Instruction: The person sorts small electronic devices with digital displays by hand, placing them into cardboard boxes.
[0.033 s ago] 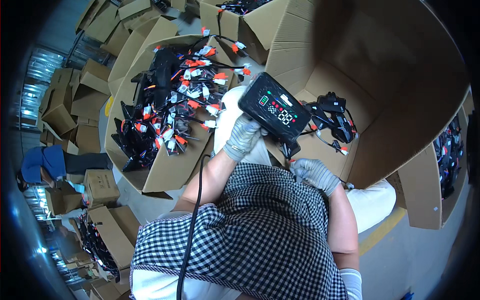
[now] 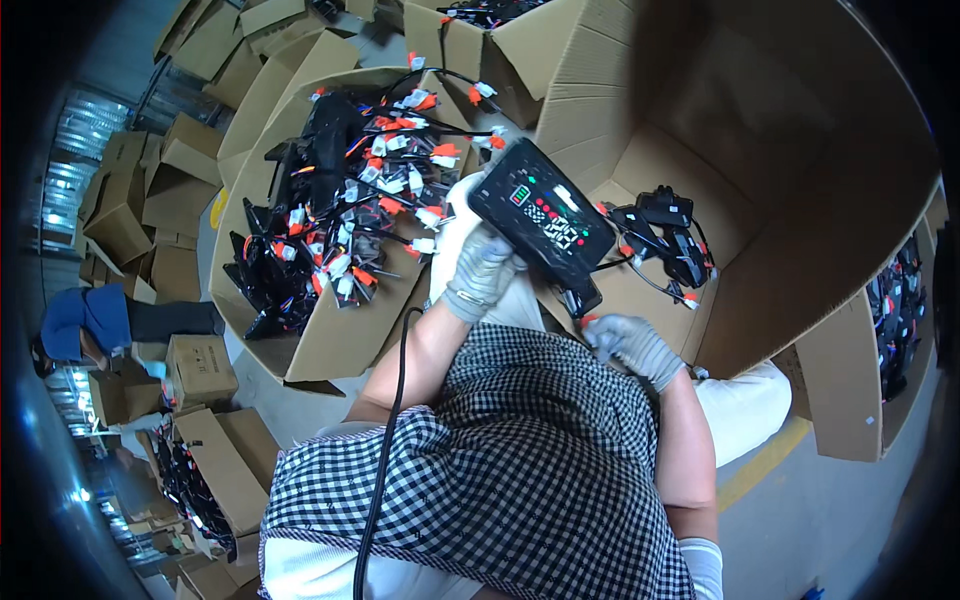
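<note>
My left hand (image 2: 482, 272), in a grey work glove, is closed round the lower left edge of a flat black display unit (image 2: 545, 212). The unit's lit face shows white digits, a green battery symbol and red and green dots. A black cable end (image 2: 580, 298) hangs below it, with a bit of red connector (image 2: 587, 320) at the fingertips of my gloved right hand (image 2: 634, 350). Those fingers are pinched together and hide most of the connector. Just beyond, several black units with leads (image 2: 668, 235) lie inside a large carton (image 2: 740, 200).
At my left an open carton (image 2: 335, 345) is heaped with black units and red and white connectors (image 2: 385, 170). Another filled carton (image 2: 840, 385) stands far right. A black cable (image 2: 385, 450) runs down my checked apron. A person in blue (image 2: 95, 325) bends among cartons at far left.
The display unit has shifted slightly left and tilted a little more, and its lit digits look different. Both hands keep nearly the same place and hold.
</note>
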The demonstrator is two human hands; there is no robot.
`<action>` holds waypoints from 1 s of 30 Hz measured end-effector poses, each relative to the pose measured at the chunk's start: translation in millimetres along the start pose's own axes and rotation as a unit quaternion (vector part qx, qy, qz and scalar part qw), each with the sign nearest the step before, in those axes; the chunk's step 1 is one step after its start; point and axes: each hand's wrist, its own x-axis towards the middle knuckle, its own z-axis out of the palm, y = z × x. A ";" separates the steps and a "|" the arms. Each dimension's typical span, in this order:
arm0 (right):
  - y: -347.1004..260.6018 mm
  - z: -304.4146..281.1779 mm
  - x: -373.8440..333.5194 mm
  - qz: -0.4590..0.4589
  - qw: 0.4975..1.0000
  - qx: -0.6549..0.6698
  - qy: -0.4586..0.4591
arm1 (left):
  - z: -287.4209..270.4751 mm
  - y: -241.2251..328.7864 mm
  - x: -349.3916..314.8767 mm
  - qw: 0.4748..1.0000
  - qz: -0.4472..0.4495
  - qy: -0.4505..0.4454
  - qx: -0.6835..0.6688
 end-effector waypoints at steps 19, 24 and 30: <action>14.1 87.3 126.7 -0.004 0.974 -0.169 0.148 | -70.4 221.1 -79.6 0.739 0.427 0.471 0.223; -3.5 77.6 115.2 0.005 0.974 -0.165 0.157 | 3.7 122.0 -27.3 0.572 0.132 0.011 0.809; -21.2 76.8 92.0 0.024 0.987 0.090 0.132 | 4.5 42.1 -19.3 0.424 0.052 -0.180 0.886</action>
